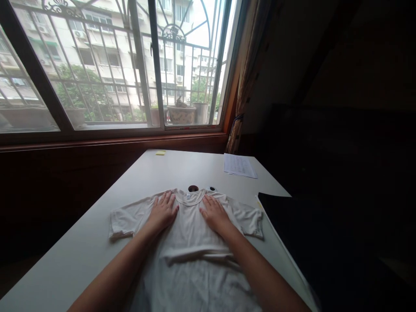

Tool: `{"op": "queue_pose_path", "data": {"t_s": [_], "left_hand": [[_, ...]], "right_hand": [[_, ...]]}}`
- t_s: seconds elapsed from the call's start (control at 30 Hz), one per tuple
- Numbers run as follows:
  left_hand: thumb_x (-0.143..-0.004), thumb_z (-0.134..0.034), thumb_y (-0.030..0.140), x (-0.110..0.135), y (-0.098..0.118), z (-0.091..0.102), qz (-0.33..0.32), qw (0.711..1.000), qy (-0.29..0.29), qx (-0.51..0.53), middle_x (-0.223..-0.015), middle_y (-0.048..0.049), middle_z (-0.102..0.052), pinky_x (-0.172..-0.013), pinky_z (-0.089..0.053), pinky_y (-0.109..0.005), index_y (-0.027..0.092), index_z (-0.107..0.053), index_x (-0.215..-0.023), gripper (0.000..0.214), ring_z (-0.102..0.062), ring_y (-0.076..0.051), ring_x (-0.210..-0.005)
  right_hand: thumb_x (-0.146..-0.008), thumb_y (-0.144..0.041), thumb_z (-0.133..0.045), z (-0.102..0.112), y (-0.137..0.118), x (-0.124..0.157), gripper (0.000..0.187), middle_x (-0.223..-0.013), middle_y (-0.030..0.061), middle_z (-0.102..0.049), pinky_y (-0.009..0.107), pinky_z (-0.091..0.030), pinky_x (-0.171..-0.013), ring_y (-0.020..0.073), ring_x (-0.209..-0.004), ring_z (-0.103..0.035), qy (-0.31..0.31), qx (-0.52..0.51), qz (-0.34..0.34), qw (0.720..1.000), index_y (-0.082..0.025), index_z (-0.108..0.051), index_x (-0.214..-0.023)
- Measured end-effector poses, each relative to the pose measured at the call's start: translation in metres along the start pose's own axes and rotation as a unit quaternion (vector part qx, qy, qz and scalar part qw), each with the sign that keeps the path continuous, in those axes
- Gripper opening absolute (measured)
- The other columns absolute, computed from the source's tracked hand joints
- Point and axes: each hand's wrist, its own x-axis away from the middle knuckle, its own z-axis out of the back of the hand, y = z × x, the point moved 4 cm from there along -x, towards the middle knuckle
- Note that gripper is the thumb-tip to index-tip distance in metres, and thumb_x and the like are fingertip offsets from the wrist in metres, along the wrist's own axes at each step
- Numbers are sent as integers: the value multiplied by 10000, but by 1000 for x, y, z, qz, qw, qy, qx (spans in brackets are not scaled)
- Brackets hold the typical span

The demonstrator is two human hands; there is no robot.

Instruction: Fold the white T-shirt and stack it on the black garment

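A white short-sleeved T-shirt (188, 229) lies spread on the white table, its neckline pointing away from me and both sleeves out to the sides. My left hand (163, 210) rests flat on the left shoulder area, beside the collar. On the other side of the collar, my right hand (214, 212) lies flat with its fingers stretched out. Wrinkles and a raised fold cross the middle of the shirt between my forearms. Its lower part runs toward me and out of the frame.
Just beyond the collar stand a brown roll (193, 188) and a white roll with a dark centre (212, 189). Printed sheets (239, 165) and a yellow sticky note (160, 153) lie at the table's (130, 186) far end. A dark flat panel (292, 225) borders the right edge.
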Motion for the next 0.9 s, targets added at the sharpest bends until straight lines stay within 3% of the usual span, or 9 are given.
{"op": "queue_pose_path", "data": {"t_s": [0.23,0.43,0.57,0.73,0.9], "left_hand": [[-1028,-310,556,-20,-28,0,-5,1000,-10,0,-1657,-66,-230,-1219,-117,-543,258,-336,-1566,615,-192,-295,-1525],[-1029,-293,566,-29,-30,-2,-8,1000,-16,-3,-1663,-65,-209,-1216,-103,-543,265,-308,-1578,626,-162,-293,-1532],[-1026,-290,576,-30,-30,0,-13,1000,-20,-3,-1661,-68,-211,-1217,-109,-535,259,-312,-1577,636,-172,-292,-1531],[-1028,-302,562,-32,-31,0,-15,1000,-21,-3,-1662,-72,-204,-1214,-106,-560,251,-312,-1578,632,-161,-301,-1532],[-1031,-310,554,-36,-31,-1,-24,999,-22,0,-1662,-75,-204,-1215,-105,-571,244,-316,-1576,628,-156,-303,-1533]], "right_hand": [[-1024,-559,-260,-2,41,-26,666,-1692,30,-105,446,-56,-1240,227,-1551,-78,-19,-1,-21,1000,-240,-218,-1607],[-1022,-587,-232,-3,53,-34,680,-1693,15,-95,434,-45,-1244,209,-1553,-70,-22,2,-6,1000,-245,-209,-1609],[-1031,-558,-242,-1,70,-30,648,-1688,23,-139,415,-48,-1244,194,-1549,-100,-11,10,-8,1000,-249,-240,-1601],[-1041,-517,-218,2,111,-17,628,-1675,71,-193,464,-146,-1231,223,-1537,-171,4,17,-54,998,-214,-283,-1587],[-1044,-521,-202,-1,139,-10,600,-1667,24,-232,439,-163,-1237,194,-1537,-176,9,18,-57,998,-271,-296,-1581]]}}
